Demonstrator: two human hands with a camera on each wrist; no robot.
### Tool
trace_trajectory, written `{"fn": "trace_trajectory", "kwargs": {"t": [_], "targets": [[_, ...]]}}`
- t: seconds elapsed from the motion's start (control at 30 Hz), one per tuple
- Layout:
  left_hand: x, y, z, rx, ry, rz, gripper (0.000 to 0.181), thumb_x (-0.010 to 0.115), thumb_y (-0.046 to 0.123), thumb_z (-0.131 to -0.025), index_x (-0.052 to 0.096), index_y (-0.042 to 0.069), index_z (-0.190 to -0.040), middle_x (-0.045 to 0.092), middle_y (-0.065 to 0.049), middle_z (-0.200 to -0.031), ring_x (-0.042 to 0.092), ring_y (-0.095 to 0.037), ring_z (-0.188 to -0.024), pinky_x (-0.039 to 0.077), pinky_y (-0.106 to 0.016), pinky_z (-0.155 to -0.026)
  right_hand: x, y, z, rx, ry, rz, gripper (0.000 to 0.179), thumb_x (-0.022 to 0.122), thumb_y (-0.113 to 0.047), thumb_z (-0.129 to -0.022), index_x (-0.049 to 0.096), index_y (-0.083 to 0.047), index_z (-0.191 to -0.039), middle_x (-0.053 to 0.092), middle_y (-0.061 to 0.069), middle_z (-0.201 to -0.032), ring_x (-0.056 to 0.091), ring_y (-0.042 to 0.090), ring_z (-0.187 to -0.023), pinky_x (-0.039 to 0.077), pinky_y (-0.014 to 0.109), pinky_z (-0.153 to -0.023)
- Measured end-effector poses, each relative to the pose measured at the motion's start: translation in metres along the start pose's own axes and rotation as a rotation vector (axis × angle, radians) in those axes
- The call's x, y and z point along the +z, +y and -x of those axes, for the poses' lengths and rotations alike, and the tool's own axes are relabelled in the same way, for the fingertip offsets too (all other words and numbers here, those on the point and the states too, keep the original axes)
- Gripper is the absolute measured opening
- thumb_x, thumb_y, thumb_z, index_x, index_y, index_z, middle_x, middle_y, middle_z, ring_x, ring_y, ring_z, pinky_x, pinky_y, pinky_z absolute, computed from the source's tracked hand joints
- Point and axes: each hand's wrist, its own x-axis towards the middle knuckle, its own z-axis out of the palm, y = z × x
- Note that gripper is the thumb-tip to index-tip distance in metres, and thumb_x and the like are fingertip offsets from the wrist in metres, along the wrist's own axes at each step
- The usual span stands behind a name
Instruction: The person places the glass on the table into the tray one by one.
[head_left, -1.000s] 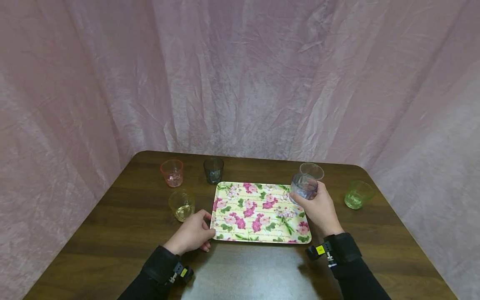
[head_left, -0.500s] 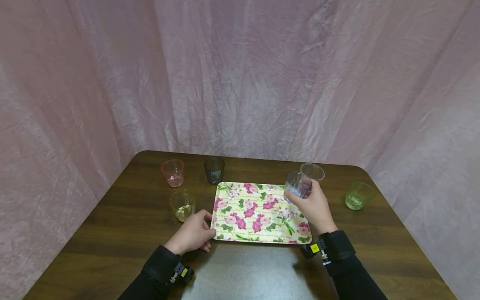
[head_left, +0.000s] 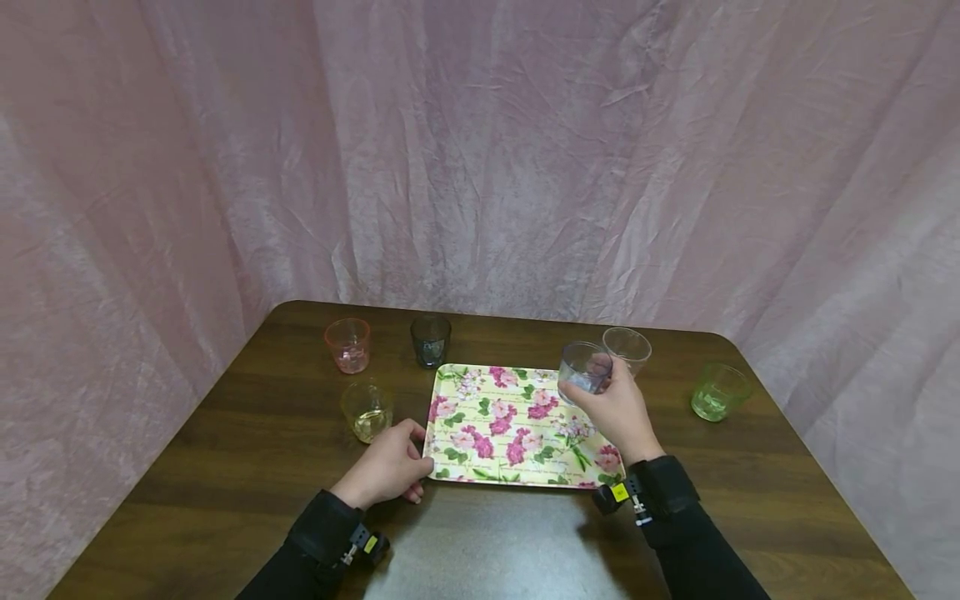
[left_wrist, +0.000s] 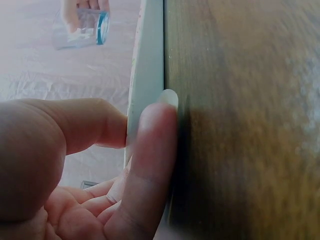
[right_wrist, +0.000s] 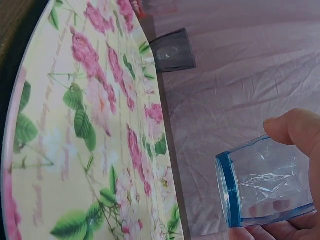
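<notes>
A flower-patterned tray (head_left: pixel 495 425) lies on the table. At its near left corner my left hand (head_left: pixel 386 468) pinches the edge, and the left wrist view shows one finger (left_wrist: pixel 150 145) against the tray's outer wall (left_wrist: pixel 147 65). My right hand (head_left: pixel 618 417) grips a clear, bluish glass (head_left: pixel 573 371) by its side, thumb on one face and fingers round the other. This glass hangs above the tray's far right part; in the right wrist view its thick blue base (right_wrist: pixel 228 190) is apart from the tray.
Left of the tray stand a yellow glass (head_left: pixel 367 421) and a pink glass (head_left: pixel 350 357). A dark grey glass (head_left: pixel 431 346) stands behind its far left corner. Beyond the right hand is a colourless glass (head_left: pixel 633 342), with a green glass (head_left: pixel 712 400) farther right. Pink curtains (head_left: pixel 480 167) hang behind the table.
My right hand has carried the bluish glass leftward and slightly up, over the tray's far right part. The left hand has stayed at the tray's corner.
</notes>
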Motion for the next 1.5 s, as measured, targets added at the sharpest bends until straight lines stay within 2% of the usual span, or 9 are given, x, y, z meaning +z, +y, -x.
{"fn": "trace_trajectory", "kwargs": {"t": [0.37,0.6,0.83,1.27,1.5], "targets": [[0.000,-0.002,-0.001,-0.018,0.008,-0.017,0.038,0.071,-0.003,-0.094,0.058,-0.005,-0.130,0.065,-0.013,-0.080,0.067,-0.020,-0.053,0.063,-0.036,-0.049,0.012,-0.007,-0.008,-0.056,-0.018,-0.017,0.089,0.083,-0.041,-0.098,0.036,-0.001,-0.163,0.049,0.025,-0.157,0.051,0.044,-0.148,0.048,0.059,-0.124],[0.001,-0.004,-0.002,-0.030,-0.003,-0.008,0.040,0.069,-0.004,-0.094,0.057,-0.006,-0.131,0.065,-0.013,-0.080,0.066,-0.019,-0.052,0.062,-0.034,-0.049,0.019,-0.012,-0.012,-0.045,-0.031,-0.023,0.090,0.083,-0.043,-0.098,0.035,-0.003,-0.164,0.048,0.024,-0.160,0.050,0.045,-0.150,0.049,0.060,-0.124],[0.000,-0.003,-0.001,-0.013,0.001,-0.001,0.039,0.070,-0.004,-0.094,0.058,-0.006,-0.130,0.065,-0.014,-0.080,0.066,-0.020,-0.052,0.063,-0.035,-0.049,0.027,-0.019,-0.018,-0.045,-0.044,-0.047,0.089,0.083,-0.040,-0.097,0.035,-0.004,-0.163,0.049,0.021,-0.159,0.048,0.043,-0.152,0.046,0.058,-0.126],[0.000,-0.001,-0.001,0.002,-0.007,-0.006,0.039,0.069,-0.004,-0.093,0.057,-0.007,-0.130,0.065,-0.014,-0.080,0.067,-0.020,-0.052,0.063,-0.036,-0.049,0.036,-0.029,-0.023,-0.078,-0.047,-0.023,0.085,0.080,-0.041,-0.100,0.036,-0.006,-0.164,0.050,0.020,-0.157,0.052,0.040,-0.143,0.048,0.057,-0.119],[0.000,-0.003,-0.002,0.010,-0.006,-0.006,0.040,0.069,-0.004,-0.093,0.057,-0.007,-0.131,0.065,-0.013,-0.080,0.067,-0.019,-0.052,0.063,-0.036,-0.049,0.040,-0.034,-0.025,-0.069,-0.046,-0.029,0.086,0.082,-0.041,-0.098,0.038,-0.007,-0.163,0.051,0.019,-0.157,0.052,0.040,-0.145,0.049,0.058,-0.120]]}}
